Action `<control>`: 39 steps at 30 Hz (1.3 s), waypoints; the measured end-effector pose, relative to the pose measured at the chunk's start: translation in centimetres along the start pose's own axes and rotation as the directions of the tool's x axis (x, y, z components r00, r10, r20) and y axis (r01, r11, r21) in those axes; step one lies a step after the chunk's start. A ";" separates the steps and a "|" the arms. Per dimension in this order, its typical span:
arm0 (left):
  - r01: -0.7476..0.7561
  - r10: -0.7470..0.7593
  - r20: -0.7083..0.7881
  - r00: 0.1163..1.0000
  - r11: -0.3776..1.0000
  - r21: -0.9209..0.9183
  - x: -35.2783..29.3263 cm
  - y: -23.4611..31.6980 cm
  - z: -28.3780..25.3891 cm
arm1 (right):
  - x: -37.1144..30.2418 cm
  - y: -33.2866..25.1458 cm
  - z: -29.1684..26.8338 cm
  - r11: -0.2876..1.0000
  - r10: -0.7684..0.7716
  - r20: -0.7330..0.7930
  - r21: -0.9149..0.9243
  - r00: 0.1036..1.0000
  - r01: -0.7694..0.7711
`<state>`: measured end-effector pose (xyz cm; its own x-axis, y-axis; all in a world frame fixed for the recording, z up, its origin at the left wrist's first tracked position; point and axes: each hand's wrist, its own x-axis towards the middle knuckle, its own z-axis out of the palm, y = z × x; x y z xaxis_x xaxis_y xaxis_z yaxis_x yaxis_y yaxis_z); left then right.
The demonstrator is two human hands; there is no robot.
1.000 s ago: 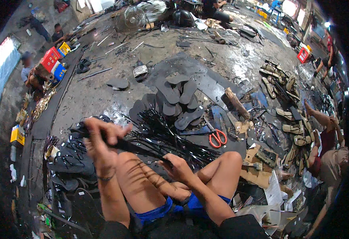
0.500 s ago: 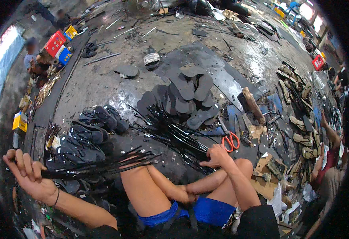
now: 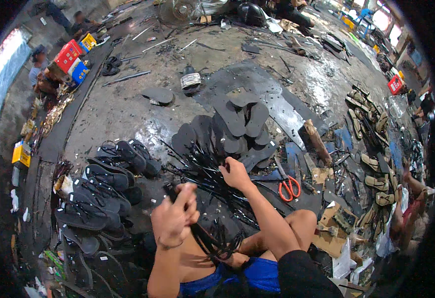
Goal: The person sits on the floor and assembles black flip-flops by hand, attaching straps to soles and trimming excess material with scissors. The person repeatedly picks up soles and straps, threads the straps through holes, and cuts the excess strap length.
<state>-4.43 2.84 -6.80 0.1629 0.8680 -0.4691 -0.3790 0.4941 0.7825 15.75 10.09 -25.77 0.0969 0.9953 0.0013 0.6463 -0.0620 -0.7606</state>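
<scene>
My left hand (image 3: 173, 214) is closed round a bundle of thin black straps (image 3: 208, 244), whose lower ends hang over my lap. Its fingers curl upward, with a dark end of the bundle poking out above them. At the right side of a loose heap of black straps (image 3: 197, 166) is my right hand (image 3: 236, 174), its fingers bent and drawn together. What they pinch, if anything, is too small to make out. Red-handled scissors (image 3: 289, 188) lie to the right of the heap. Just beyond it stands a pile of dark grey sandal soles (image 3: 230, 116).
Rows of black sandals (image 3: 95, 191) lie at my left. A wooden block (image 3: 316, 143), cardboard (image 3: 329, 241) and tan sandals (image 3: 376, 179) are on the right. Grey sheet material (image 3: 257, 82) lies beyond the soles. Other people sit at the far left and right edges.
My left hand has swung from the far left to the middle, carrying the straps, which now hang down. My right hand has moved left and farther out along the strap heap.
</scene>
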 end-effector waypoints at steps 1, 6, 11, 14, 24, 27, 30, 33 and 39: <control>0.005 0.000 -0.034 0.999 0.991 0.137 1.0 -1.2 0.2 | -0.7 -0.8 -1.5 0.997 -0.044 -0.015 0.060 0.999 0.045; -0.331 0.336 0.029 0.941 0.902 0.278 8.1 -8.0 1.6 | -4.8 -5.2 -7.7 0.869 0.007 -0.116 0.492 0.993 0.051; -0.214 0.202 0.133 0.970 0.973 0.089 8.7 -6.1 2.2 | -7.8 -5.4 -6.1 0.936 -0.268 -0.157 0.190 0.950 0.296; -0.229 0.229 0.003 0.973 0.971 0.073 6.8 -3.4 1.0 | -10.7 -6.7 -5.7 0.926 -0.137 0.089 0.366 0.987 0.096; -0.408 0.400 0.087 0.912 0.906 0.116 2.1 -2.9 0.9 | -12.6 -14.3 -7.2 0.661 0.066 0.016 0.748 0.998 -0.055; -0.444 0.436 0.081 0.896 0.884 0.146 1.8 -2.8 1.3 | -13.4 -14.6 -6.6 0.659 0.045 0.037 0.750 0.998 -0.058; -0.383 0.380 0.051 0.924 0.913 0.138 1.5 -2.3 1.2 | -13.6 -13.6 -5.6 0.719 -0.029 0.058 0.695 0.998 -0.019; -0.364 0.408 -0.192 0.893 0.903 0.227 -1.0 0.7 -1.8 | -14.3 -10.5 -5.2 0.892 -0.180 0.221 0.448 0.959 0.064; -0.495 0.537 0.038 0.843 0.801 -0.336 -7.1 5.2 -8.5 | -8.2 -0.6 0.2 0.985 0.010 0.070 -0.174 0.998 0.002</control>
<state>-15.28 -1.18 -2.82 -0.0317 0.9987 0.0405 -0.6904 -0.0511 0.7216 14.47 1.94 -25.46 0.0506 0.9974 -0.0520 0.7681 -0.0721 -0.6363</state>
